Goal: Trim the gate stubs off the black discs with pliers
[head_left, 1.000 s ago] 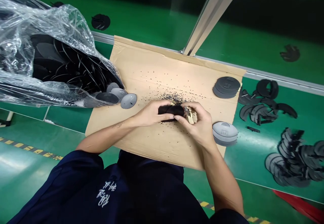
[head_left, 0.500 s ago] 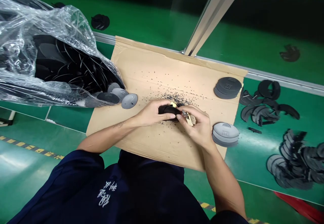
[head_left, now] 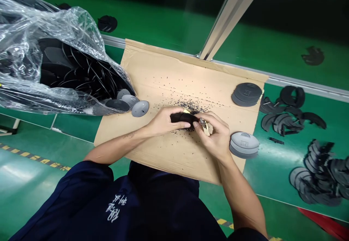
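Note:
Over the middle of a cardboard sheet [head_left: 163,73], my left hand [head_left: 163,121] is closed round a black plastic part [head_left: 183,118], holding it edge-up. My right hand [head_left: 216,135] is closed on a small tool with a pale yellow handle [head_left: 205,126], whose tip rests against the part's right end. Fine black shavings [head_left: 191,106] lie scattered on the cardboard just beyond my hands.
A clear plastic bag [head_left: 49,59] full of black parts lies at left, with grey oval covers [head_left: 136,106] spilling out. A dark stack [head_left: 245,93] and a grey stack [head_left: 244,144] sit on the cardboard's right edge. Black offcuts [head_left: 300,124] litter the green table. A metal post [head_left: 229,15] rises behind.
My hands have stayed in place; the right hand and tool have shifted slightly along the black part. The view has drifted a little.

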`<move>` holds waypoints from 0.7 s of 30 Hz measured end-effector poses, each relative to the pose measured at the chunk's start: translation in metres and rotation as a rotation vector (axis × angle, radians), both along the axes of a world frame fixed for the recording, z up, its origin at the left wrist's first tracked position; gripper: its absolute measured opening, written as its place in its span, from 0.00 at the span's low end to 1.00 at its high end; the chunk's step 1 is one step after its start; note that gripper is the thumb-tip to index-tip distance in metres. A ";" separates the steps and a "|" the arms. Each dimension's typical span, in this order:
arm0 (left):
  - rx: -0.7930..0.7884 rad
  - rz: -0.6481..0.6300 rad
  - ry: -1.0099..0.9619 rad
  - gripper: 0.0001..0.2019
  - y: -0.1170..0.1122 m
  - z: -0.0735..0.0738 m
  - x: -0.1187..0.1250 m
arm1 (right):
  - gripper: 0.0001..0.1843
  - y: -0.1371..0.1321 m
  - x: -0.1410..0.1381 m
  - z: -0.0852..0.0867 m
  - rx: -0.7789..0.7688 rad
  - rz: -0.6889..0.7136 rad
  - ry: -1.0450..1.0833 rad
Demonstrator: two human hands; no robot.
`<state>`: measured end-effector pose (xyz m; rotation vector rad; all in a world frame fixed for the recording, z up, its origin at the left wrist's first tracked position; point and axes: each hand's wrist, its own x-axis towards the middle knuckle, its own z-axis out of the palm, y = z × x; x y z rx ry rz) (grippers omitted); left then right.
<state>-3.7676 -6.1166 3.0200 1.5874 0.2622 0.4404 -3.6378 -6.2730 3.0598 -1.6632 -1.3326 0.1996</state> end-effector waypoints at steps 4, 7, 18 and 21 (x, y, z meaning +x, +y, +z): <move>0.021 0.008 -0.021 0.15 -0.001 -0.002 0.000 | 0.07 0.000 -0.001 0.000 0.010 -0.003 -0.012; 0.043 0.017 -0.046 0.14 -0.002 -0.003 0.000 | 0.08 0.000 -0.001 0.000 0.014 0.006 -0.018; 0.137 0.088 -0.310 0.12 -0.003 -0.006 0.001 | 0.16 -0.001 -0.004 -0.005 0.100 -0.009 -0.113; 0.190 0.088 -0.379 0.11 -0.004 -0.004 0.000 | 0.16 -0.001 -0.005 -0.009 0.187 -0.023 -0.142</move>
